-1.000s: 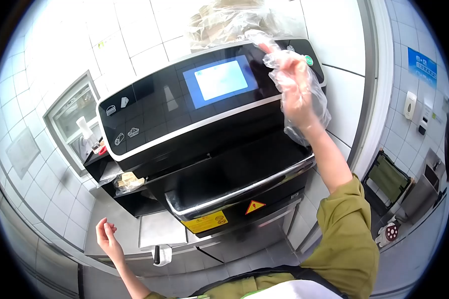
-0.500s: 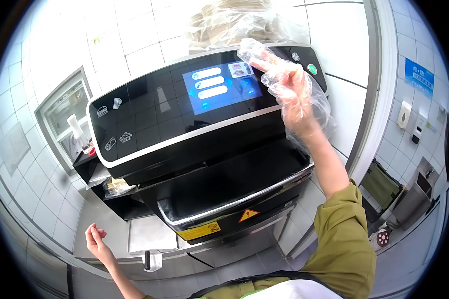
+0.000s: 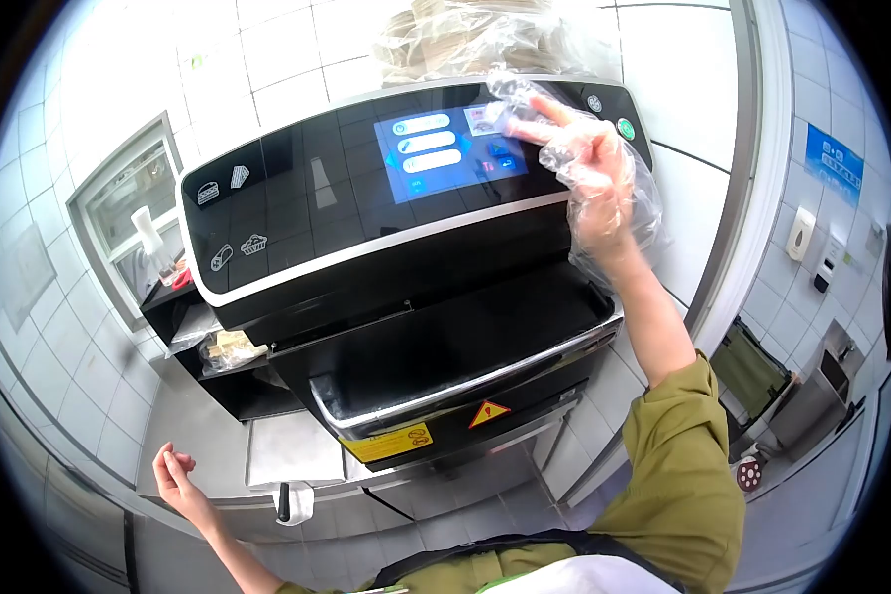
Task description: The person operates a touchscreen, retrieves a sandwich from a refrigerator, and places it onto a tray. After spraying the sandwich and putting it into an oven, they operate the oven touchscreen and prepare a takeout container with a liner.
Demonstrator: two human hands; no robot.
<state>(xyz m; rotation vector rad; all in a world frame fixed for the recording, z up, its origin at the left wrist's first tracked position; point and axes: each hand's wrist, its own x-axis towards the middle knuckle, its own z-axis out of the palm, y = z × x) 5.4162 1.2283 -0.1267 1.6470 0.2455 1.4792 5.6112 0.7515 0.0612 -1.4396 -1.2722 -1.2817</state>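
Observation:
My right hand (image 3: 589,163), inside a loose clear plastic glove, is raised at the right end of a black oven-like machine's control panel (image 3: 287,203). Two of its fingers stretch apart toward the lit touchscreen (image 3: 452,148) and overlap the screen's upper right corner; the others are bent. The screen shows three white bars and a small picture. Down at the lower left, my bare left hand (image 3: 178,479) hangs over the steel counter's edge, fingers curled in with nothing in them. A black handle (image 3: 284,502) projects from the counter front to its right.
Plastic-wrapped brown stacks (image 3: 465,40) sit on top of the machine. Below the panel is its black front ledge (image 3: 455,337) with warning labels. A black shelf (image 3: 233,381) with bagged items stands at left, and a doorway frame (image 3: 733,198) at right.
My right hand has shifted slightly right, its fingers now spread over the screen's corner. My left hand has moved a little down and left. The view has tilted slightly.

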